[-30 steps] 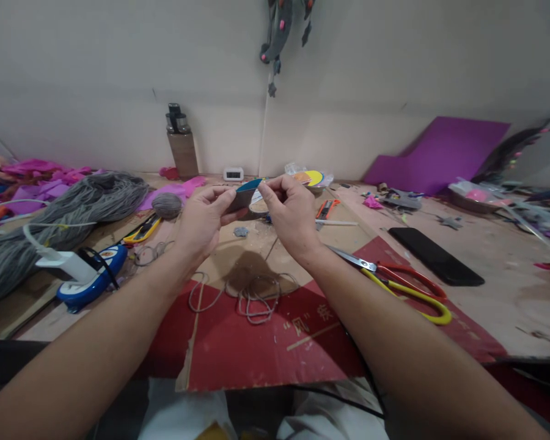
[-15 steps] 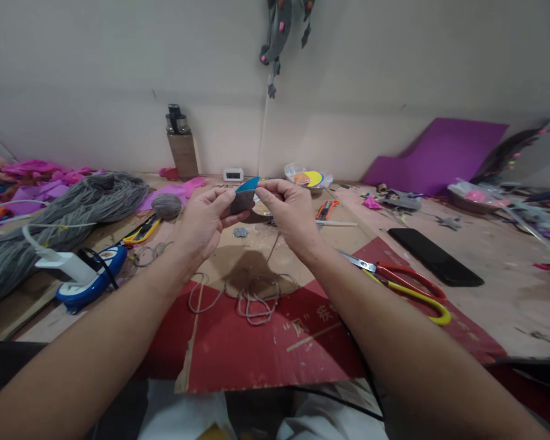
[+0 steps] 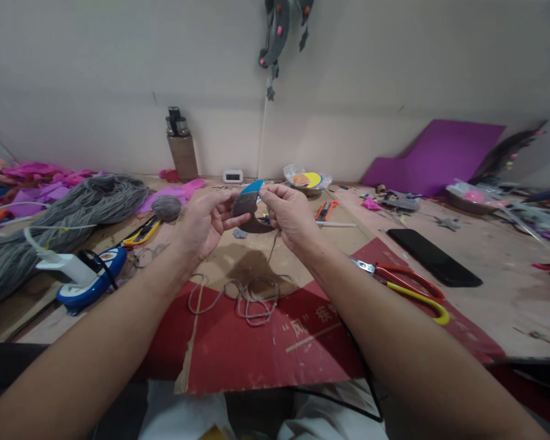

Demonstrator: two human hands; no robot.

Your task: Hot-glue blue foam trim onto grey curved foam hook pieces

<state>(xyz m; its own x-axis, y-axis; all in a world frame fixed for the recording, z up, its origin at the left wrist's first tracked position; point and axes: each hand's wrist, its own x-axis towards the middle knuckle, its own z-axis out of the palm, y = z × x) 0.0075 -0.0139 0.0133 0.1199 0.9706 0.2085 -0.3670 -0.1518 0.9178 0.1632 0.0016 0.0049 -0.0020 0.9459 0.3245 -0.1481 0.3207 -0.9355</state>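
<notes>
My left hand (image 3: 206, 221) is closed around a curved, crescent-like piece (image 3: 245, 201), grey along its body with a bare blue tip pointing up and right. At that tip, the thumb and fingers of my right hand (image 3: 286, 214) are pinched together on grey yarn. A strand of the yarn (image 3: 274, 247) hangs below my right hand towards loose loops (image 3: 258, 300) on the red and brown cardboard (image 3: 238, 360). Both hands are raised above the table. My fingers hide part of the crescent piece.
Red-and-yellow-handled scissors (image 3: 410, 287) and a black phone (image 3: 433, 256) lie at right. An orange cutter (image 3: 326, 211) is behind my right hand. At left are a yellow cutter (image 3: 143, 232), a grey yarn ball (image 3: 166, 208), a yarn skein (image 3: 87, 205) and a blue power strip (image 3: 89, 287).
The crescent piece has turned in my left hand, so more of its grey face and its lower curve show. My right hand has shifted slightly down, still at the blue tip.
</notes>
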